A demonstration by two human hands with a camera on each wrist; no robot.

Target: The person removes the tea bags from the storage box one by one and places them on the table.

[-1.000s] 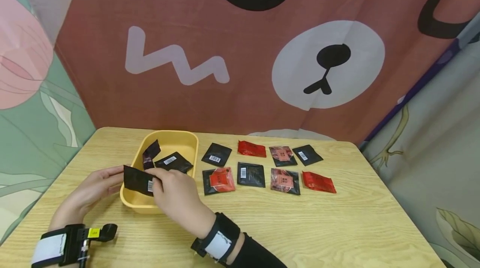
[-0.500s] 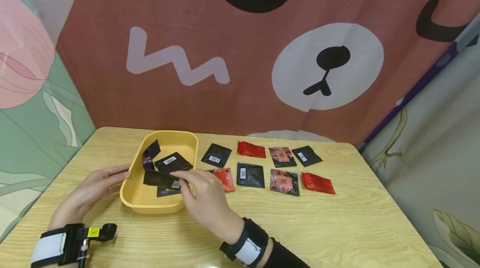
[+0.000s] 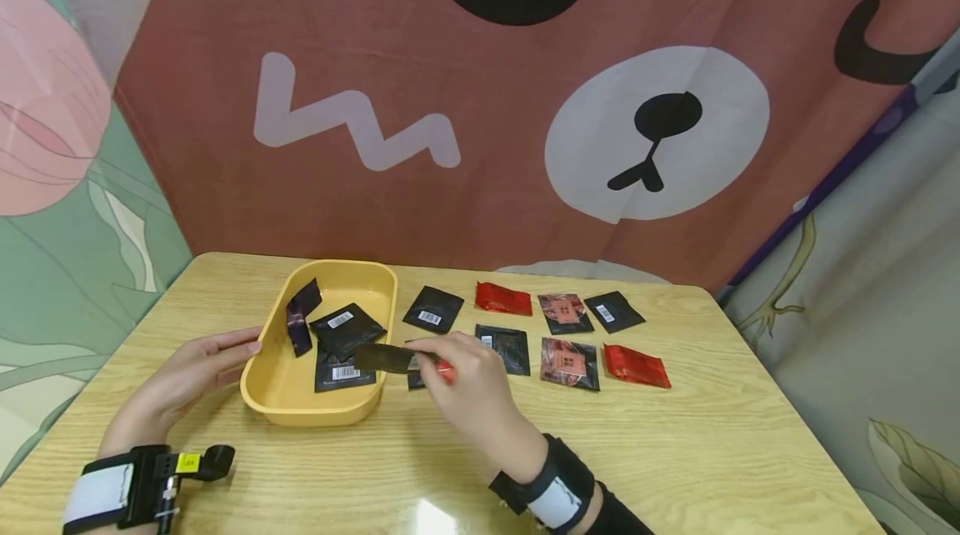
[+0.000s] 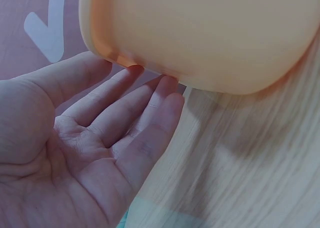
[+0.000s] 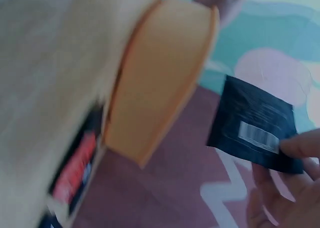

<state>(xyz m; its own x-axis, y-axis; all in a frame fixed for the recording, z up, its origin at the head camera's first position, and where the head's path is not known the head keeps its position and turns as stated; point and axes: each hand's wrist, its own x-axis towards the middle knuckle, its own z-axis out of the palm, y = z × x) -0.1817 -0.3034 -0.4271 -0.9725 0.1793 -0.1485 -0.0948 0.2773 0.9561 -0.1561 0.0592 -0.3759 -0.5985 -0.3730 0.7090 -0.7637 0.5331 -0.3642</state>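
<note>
The black sachet sits pinched at one end between the fingers of your right hand, held in the air just over the right rim of the yellow tray, barcode side showing in the right wrist view. Your grip takes only an edge, so the sachet could slip or swing and drop onto the rim, then slide to the tabletop rather than into the tray. Inside the tray three black sachets already lie, one barcoded sachet near the front, so a careless drop may land on them and lean against the wall.

Your left hand lies flat and relaxed, fingertips touching the tray's left wall and holding nothing; a push from there would shift the tray under the sachet. To the tray's right, the red-labelled sachet lies under your right hand, and your wrist could drag it.
</note>
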